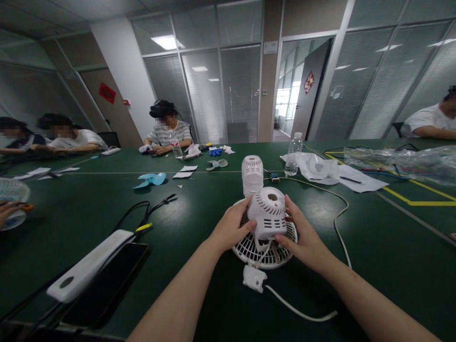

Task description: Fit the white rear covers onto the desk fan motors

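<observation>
A white vented fan motor housing (268, 216) sits between my two hands, above a round white fan grille (245, 249) that lies on the table. My left hand (233, 225) grips the housing's left side, thumb on its front. On the other side my right hand (302, 232) holds it, with fingers behind and thumb at the lower edge. Just behind stands a second white vented housing (252, 173). A small white part with a cable (254, 278) rests in front of the grille. The inside of the housing is hidden.
A power strip (90, 266) and a dark phone (107, 285) lie at left. Farther back are a blue fan blade (150, 179), a grey fan blade (217, 164), a water bottle (293, 154) and plastic bags (317, 166). Several people sit around the table (199, 204).
</observation>
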Demonstrator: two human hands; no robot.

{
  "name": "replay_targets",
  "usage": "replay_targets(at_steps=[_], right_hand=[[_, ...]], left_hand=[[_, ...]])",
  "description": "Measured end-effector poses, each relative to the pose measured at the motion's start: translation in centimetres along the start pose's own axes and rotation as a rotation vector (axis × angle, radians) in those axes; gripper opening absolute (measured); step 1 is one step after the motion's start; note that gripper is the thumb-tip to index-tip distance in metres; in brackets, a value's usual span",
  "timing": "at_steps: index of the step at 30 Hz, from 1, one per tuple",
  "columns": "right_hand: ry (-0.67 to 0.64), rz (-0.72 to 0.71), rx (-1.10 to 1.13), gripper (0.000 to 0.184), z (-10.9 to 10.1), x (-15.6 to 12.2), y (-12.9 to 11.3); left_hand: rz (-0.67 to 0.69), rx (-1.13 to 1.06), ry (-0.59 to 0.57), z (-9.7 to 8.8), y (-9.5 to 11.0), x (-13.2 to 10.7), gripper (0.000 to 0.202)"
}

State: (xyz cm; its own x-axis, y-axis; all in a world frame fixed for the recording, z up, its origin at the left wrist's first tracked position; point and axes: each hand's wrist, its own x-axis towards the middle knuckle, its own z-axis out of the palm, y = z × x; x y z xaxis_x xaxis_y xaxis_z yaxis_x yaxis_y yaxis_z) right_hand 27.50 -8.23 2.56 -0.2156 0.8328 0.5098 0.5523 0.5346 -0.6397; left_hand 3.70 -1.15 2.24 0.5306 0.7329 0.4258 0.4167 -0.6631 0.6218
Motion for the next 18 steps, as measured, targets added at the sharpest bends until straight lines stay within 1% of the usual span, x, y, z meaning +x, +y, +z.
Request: replay_targets(at_steps=[2,7,11,16,18], right_hand=[[-0.004,0.022,0.005,0.09,0.04,-0.03,0.01],[-0.073,0.079,0.038,0.096,-0.04,0.0,-0.28],[-0.073,0.1,0.055,0.094,-0.16,0.0,-0.43],[-0.07,0.092,0.067,0.095,-0.1,0.04,-0.26],[-0.076,0.098,0.049,0.096,-0.07,0.08,-0.25]], left_hand=[[0.003,0.002,-0.001,-0.05,-0.02,0.06,0.067],[0.0,-0.001,0.005,-0.05,0.0,0.25,0.057],[0.001,-0.028,0.024,-0.01,0.13,0.28,0.054],[0.034,-0.063,0.043,0.08,0.13,0.35,0.052],[0.021,-0.068,0.043,0.11,0.04,0.38,0.051]])
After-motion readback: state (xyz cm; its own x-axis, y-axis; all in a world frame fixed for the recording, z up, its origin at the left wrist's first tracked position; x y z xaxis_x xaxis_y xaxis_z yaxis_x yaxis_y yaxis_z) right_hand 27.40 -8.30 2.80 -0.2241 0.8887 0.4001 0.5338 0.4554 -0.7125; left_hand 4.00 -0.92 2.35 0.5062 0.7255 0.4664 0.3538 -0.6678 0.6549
